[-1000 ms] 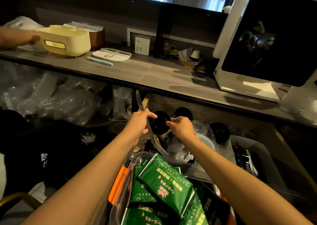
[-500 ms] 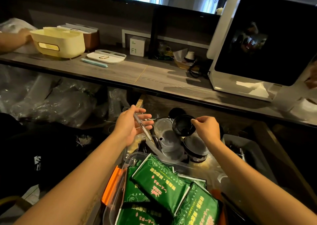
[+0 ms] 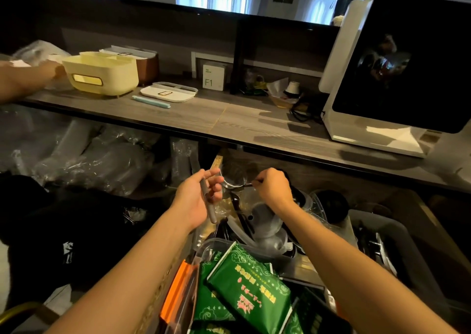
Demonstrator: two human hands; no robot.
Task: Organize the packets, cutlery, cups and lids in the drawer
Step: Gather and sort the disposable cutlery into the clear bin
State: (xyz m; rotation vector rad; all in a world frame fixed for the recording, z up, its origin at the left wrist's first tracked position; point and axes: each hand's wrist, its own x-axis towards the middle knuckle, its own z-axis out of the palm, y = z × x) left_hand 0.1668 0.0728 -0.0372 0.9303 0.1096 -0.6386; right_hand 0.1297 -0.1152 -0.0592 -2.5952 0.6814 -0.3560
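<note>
From my remote seat, I saw the open drawer (image 3: 397, 221) sitting below and in front of the counter (image 3: 229, 119). The packets (image 3: 244, 285) lay at its near end, with the cups and lids (image 3: 267, 226) behind them and a bin of cutlery (image 3: 377, 242) to their right. My left hand (image 3: 196, 196) and right hand (image 3: 272, 186) were side by side above the cups. On the counter, a tub (image 3: 102, 73) stood at far left, a tray (image 3: 168, 93) to its right, a small box (image 3: 213, 77) behind the tray, and a machine (image 3: 397, 73) at far right. Another person's arm (image 3: 23, 79) reached in left of the tub. Wrapped stacks (image 3: 76, 155) lay under the counter, left of the drawer.
</note>
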